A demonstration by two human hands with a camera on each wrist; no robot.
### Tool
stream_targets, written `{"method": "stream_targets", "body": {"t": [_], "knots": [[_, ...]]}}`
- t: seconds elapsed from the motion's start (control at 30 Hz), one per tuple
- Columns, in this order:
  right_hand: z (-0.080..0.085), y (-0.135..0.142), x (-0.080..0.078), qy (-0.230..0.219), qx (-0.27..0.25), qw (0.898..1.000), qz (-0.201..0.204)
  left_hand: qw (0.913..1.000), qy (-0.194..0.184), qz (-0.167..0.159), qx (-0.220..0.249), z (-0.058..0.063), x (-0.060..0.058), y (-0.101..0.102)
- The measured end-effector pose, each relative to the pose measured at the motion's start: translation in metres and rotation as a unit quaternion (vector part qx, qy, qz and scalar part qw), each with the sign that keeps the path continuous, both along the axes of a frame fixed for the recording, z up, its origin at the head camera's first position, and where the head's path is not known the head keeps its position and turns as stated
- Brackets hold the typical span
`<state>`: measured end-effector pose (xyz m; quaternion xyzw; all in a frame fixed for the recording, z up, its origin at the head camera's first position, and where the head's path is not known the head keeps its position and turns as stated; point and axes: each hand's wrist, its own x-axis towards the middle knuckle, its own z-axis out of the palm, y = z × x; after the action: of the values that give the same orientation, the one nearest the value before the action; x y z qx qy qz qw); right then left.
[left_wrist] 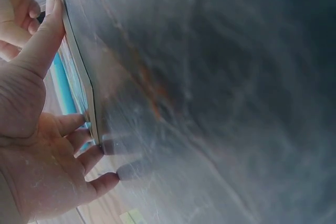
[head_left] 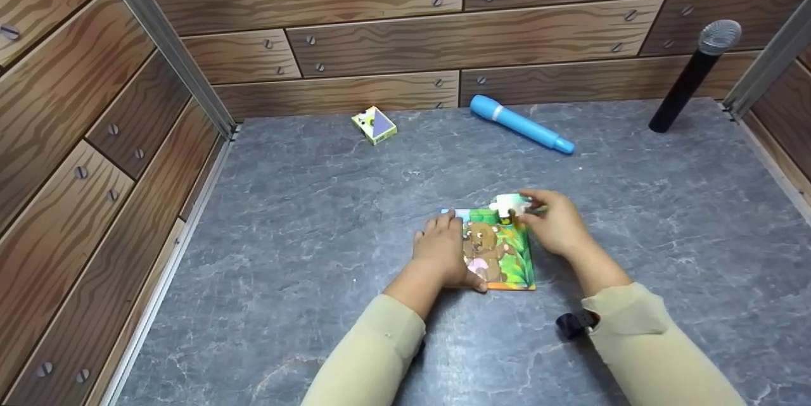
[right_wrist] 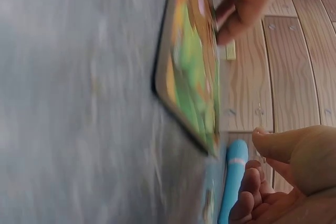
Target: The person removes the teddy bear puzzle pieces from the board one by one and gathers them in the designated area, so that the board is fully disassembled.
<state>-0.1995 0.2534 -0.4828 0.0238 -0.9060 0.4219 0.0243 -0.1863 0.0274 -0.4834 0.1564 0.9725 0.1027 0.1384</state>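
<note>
A puzzle piece point(head_left: 509, 204) was found at the far edge of a puzzle board point(head_left: 516, 266), toward the board's far right corner, overlapping that edge as seen from the head view. Whether board and piece were in contact could not be determined. The piece was pinched at its right side by the right hand point(head_left: 557, 223), the grip being narrow, thumb and fingers nearly closed together; it was thus carried to the left of the fingertips, over the board side. No clear long axis was noted on it. The right hand was judged the nearer to that corner, the arm being brought in from the near right. The board, printed with a bear, was covered along its left side by the left hand point(head_left: 440, 251), which was laid flat and wide, its thumb placed at the near edge. A black wrist strap point(head_left: 575, 323) was observed by the right sleeve point(head_left: 659, 342). Toward the far edge of the worktop point(head_left: 285, 254), a small card box point(head_left: 375, 125) was recorded left of centre, a blue rod point(head_left: 521, 124) right of centre, set slantwise, and a microphone point(head_left: 686, 75) near the far right corner.
</note>
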Motion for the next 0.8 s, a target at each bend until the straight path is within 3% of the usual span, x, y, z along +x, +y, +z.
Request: {"method": "stream_targets", "body": {"t": [0.27,0.53,0.8], "knots": [[0.006,0.033,0.002,-0.005,0.029,0.999,-0.033,1.0000,-0.001,0.001,-0.001,-0.001,0.000,0.000],[0.007,0.064,0.004,0.013,0.032,0.999,-0.042,1.0000,0.004,-0.001,0.002,-0.001,0.001,0.000],[0.011,0.083,0.003,-0.011,0.044,0.997,-0.059,1.0000,0.008,-0.004,-0.001,0.000,0.001,0.000]]}}
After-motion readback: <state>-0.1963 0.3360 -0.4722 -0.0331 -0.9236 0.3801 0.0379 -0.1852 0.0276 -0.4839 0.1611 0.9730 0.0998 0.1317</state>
